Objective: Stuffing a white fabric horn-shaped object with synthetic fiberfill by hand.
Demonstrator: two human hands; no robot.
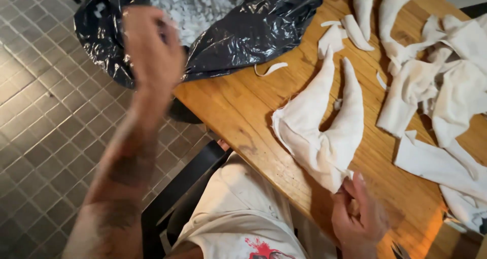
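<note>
Two white cloth horns (324,127) tips-up away across the table (238,112), right-hand fingers (357,188) pinching the base; left hand (152,51) blurred, grip untellable.

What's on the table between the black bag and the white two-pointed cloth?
In the head view, only a small curled white strip lies between the black bag and the two-pointed cloth; otherwise bare wooden table.

Bag (253,30): at the table's far left corner, hanging over the edge, holding loose filling (193,5).
Left hand (152,48): raised over the bag's mouth, left of the table (243,112).
Forked fabric piece (319,132): flat on the table, near edge.
Right hand (357,218): at the table's near edge, touching that piece's near end.
Fabric pile (441,86): on the table, right of the forked piece.
</note>
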